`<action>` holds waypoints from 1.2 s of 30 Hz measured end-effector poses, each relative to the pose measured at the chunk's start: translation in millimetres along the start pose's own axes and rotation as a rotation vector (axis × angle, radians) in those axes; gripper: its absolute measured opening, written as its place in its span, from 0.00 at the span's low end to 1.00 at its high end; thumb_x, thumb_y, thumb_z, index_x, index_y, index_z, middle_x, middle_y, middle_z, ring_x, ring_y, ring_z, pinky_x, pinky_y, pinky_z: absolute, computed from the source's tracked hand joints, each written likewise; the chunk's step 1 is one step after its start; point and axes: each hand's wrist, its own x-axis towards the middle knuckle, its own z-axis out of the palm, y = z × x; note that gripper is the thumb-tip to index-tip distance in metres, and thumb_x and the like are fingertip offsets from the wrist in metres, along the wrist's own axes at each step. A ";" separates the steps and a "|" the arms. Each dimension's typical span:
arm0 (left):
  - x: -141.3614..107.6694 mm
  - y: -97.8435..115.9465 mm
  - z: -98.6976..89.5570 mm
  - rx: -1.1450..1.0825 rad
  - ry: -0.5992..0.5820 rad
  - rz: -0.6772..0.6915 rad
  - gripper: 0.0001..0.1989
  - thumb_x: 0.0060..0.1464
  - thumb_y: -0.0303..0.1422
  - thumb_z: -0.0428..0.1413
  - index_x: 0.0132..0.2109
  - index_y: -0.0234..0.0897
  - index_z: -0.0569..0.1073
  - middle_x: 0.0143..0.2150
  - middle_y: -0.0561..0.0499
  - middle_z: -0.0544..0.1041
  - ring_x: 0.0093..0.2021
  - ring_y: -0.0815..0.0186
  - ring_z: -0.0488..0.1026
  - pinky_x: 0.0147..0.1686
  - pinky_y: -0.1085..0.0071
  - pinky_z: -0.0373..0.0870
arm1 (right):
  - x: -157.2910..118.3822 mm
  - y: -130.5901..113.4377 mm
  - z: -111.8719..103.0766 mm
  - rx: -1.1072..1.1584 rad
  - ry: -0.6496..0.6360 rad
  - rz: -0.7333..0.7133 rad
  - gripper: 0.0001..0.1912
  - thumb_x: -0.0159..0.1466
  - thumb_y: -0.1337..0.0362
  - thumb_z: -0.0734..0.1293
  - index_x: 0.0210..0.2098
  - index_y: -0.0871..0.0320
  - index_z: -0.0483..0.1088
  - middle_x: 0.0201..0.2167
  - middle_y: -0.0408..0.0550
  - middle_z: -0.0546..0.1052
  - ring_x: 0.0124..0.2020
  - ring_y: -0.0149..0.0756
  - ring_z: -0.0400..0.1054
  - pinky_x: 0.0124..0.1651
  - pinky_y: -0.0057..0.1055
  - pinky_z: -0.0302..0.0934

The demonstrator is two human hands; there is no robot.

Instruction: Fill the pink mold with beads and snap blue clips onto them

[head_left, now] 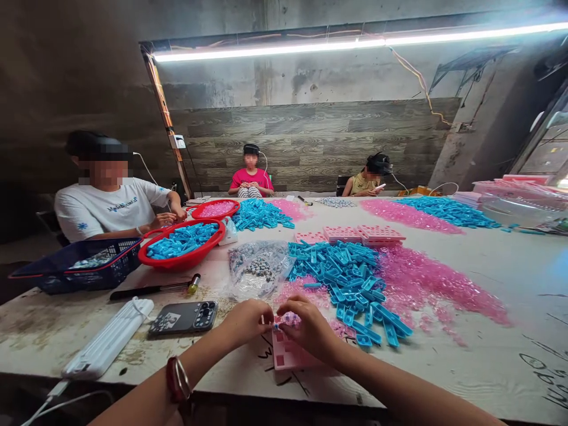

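Note:
My left hand [249,321] and my right hand [313,332] meet over a pink slotted block [287,358] near the table's front edge. The fingertips of both are pinched together around something small at the block's far left corner. Bits of blue and clear pink show there, but the fingers hide what it is. My right hand covers much of the block. Just beyond lie a heap of blue plastic casings [339,266] and a spread of small clear pink pieces [426,278]. A clear bag of small metallic parts [258,269] lies beyond my left hand.
To the left are a phone [183,318], a white power bank [109,340], a hammer [155,289], a dark blue basket [89,278] and a red basin [181,260] of blue casings. Pink blocks [350,234] are stacked behind the heap. Several people sit around the table.

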 end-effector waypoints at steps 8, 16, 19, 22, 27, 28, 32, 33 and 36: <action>0.1 -1.9 -1.3 0.008 0.012 0.006 0.07 0.49 0.35 0.54 0.34 0.39 0.75 0.31 0.53 0.76 0.31 0.67 0.70 0.28 0.77 0.60 | -1.9 -5.1 5.1 -0.028 -0.061 0.003 0.10 0.53 0.75 0.67 0.34 0.58 0.71 0.32 0.47 0.73 0.39 0.37 0.65 0.41 0.31 0.61; -0.6 -4.1 -1.4 0.011 0.013 0.006 0.07 0.47 0.33 0.54 0.34 0.39 0.75 0.30 0.52 0.75 0.31 0.67 0.70 0.28 0.77 0.60 | -0.5 -4.9 4.5 -0.083 -0.101 0.005 0.05 0.53 0.73 0.68 0.30 0.59 0.72 0.30 0.48 0.74 0.38 0.37 0.65 0.38 0.29 0.61; -0.9 -1.6 -3.6 -0.001 0.008 0.012 0.08 0.48 0.34 0.54 0.35 0.39 0.75 0.30 0.53 0.76 0.31 0.67 0.70 0.28 0.77 0.61 | 0.4 -5.0 4.3 -0.079 -0.104 0.001 0.06 0.52 0.74 0.69 0.29 0.59 0.73 0.29 0.47 0.74 0.36 0.37 0.66 0.36 0.28 0.61; -2.2 2.1 -5.8 -0.012 0.003 0.023 0.08 0.49 0.35 0.53 0.34 0.38 0.75 0.30 0.53 0.76 0.30 0.67 0.70 0.28 0.77 0.61 | 0.9 -3.6 4.8 -0.073 -0.102 -0.013 0.05 0.52 0.73 0.69 0.27 0.59 0.73 0.28 0.47 0.74 0.34 0.35 0.66 0.34 0.27 0.61; -3.8 8.8 -7.2 -0.018 0.007 0.002 0.10 0.50 0.36 0.53 0.34 0.37 0.76 0.30 0.52 0.76 0.30 0.67 0.71 0.28 0.77 0.61 | 2.1 -0.6 5.2 -0.083 -0.114 -0.083 0.03 0.54 0.71 0.69 0.27 0.58 0.74 0.27 0.47 0.75 0.33 0.35 0.67 0.34 0.27 0.61; -3.8 10.0 -7.1 -0.018 0.008 -0.003 0.10 0.50 0.37 0.53 0.34 0.37 0.76 0.30 0.51 0.77 0.30 0.67 0.71 0.28 0.76 0.61 | 2.4 -0.3 5.2 -0.092 -0.117 -0.100 0.03 0.55 0.71 0.68 0.27 0.58 0.74 0.26 0.46 0.75 0.33 0.35 0.67 0.34 0.27 0.61; -3.3 13.8 -7.4 -0.023 0.007 -0.020 0.11 0.51 0.38 0.53 0.35 0.37 0.77 0.31 0.50 0.77 0.31 0.66 0.71 0.30 0.76 0.62 | 2.7 1.0 5.5 -0.116 -0.110 -0.130 0.03 0.56 0.71 0.68 0.27 0.58 0.74 0.27 0.47 0.75 0.34 0.35 0.66 0.35 0.28 0.60; -3.2 14.7 -7.9 -0.028 0.002 -0.026 0.11 0.51 0.38 0.53 0.35 0.37 0.77 0.31 0.50 0.77 0.31 0.66 0.71 0.30 0.76 0.62 | 2.6 1.6 5.8 -0.116 -0.104 -0.127 0.03 0.56 0.71 0.68 0.27 0.59 0.74 0.27 0.47 0.75 0.34 0.35 0.66 0.35 0.28 0.60; -3.3 17.8 -10.0 -0.035 -0.012 -0.038 0.11 0.51 0.37 0.53 0.34 0.38 0.77 0.31 0.50 0.78 0.31 0.66 0.72 0.29 0.76 0.62 | 2.2 4.0 7.0 -0.112 -0.105 -0.123 0.03 0.55 0.72 0.68 0.27 0.59 0.73 0.28 0.47 0.75 0.33 0.35 0.66 0.35 0.28 0.60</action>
